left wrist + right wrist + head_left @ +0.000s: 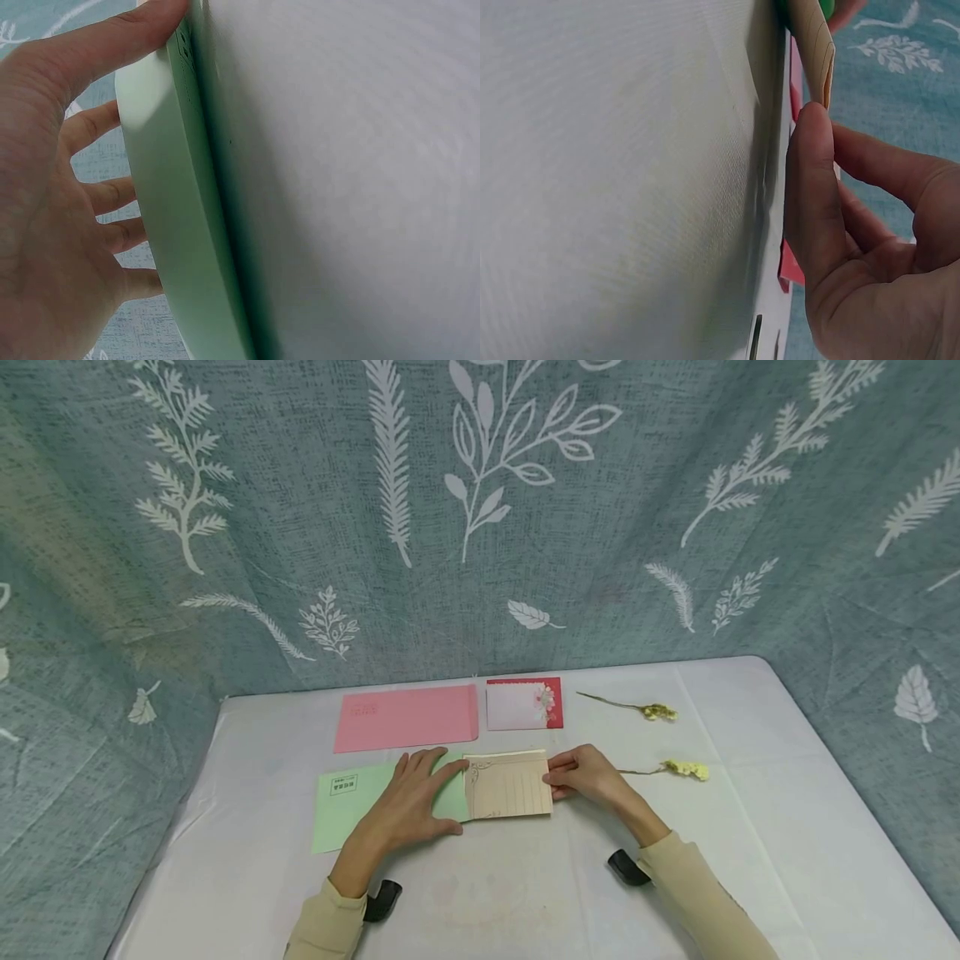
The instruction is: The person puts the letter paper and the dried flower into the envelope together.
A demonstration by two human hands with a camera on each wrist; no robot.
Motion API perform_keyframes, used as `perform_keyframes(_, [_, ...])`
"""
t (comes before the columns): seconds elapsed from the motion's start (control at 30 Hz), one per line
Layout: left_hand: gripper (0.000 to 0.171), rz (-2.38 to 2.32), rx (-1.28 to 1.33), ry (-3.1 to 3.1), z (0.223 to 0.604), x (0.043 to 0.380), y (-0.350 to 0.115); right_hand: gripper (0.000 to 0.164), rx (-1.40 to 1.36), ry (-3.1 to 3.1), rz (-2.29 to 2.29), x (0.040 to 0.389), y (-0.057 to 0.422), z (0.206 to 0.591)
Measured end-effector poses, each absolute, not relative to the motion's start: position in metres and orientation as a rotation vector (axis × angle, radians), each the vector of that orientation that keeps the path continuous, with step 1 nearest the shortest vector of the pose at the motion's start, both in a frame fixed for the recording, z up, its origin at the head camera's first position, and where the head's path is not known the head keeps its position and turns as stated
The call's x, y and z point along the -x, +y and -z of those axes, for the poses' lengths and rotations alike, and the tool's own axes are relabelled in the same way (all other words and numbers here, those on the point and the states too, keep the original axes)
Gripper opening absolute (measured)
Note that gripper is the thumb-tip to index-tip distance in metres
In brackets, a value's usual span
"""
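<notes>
A light green envelope (352, 814) lies at the middle left of the table. My left hand (412, 802) spans its right end, fingers at the far edge and thumb at the near edge; in the left wrist view the green paper (169, 172) bows up between them. A beige lined card (512, 787) with a scroll ornament meets the envelope's right end. Whether its left edge is inside cannot be told. My right hand (588, 774) pinches the card's right edge between thumb and fingers, also seen in the right wrist view, where the card (816, 52) stands out above the fingertips.
Behind the green envelope lies a pink envelope (408, 718), and right of that a red and white floral card (517, 706). Two dried yellow flower stems, one farther back (656, 712) and one nearer (686, 769), lie at the right. A patterned curtain (450, 593) hangs behind the white-covered table (510, 902).
</notes>
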State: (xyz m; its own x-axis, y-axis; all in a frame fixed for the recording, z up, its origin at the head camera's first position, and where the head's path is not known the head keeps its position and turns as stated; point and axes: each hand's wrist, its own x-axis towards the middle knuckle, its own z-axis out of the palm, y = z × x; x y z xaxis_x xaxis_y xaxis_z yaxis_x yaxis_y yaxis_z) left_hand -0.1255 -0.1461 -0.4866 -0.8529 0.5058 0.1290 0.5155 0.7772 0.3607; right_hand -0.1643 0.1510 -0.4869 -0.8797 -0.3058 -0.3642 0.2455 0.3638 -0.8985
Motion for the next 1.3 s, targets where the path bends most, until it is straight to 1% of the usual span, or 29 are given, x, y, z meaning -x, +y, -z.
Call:
perform_keyframes(0.37, [0.087,0.596,0.864,-2.952,0.484,0.126,-0.146,0.032,0.050,2.149,1.530,0.166,0.146,0.485])
perform_keyframes(0.6, [0.087,0.589,0.870,-2.957,0.483,0.126,-0.145,0.026,0.056,2.165,1.504,0.168,0.136,0.484])
perform_keyframes(0.93, [0.086,0.604,0.862,-2.970,0.482,0.127,-0.144,0.019,0.142,2.176,1.494,0.168,0.125,0.483])
perform_keyframes(1.3, [0.086,0.610,0.868,-2.982,0.482,0.128,-0.141,0.017,0.187,2.133,1.490,0.166,0.107,0.484])
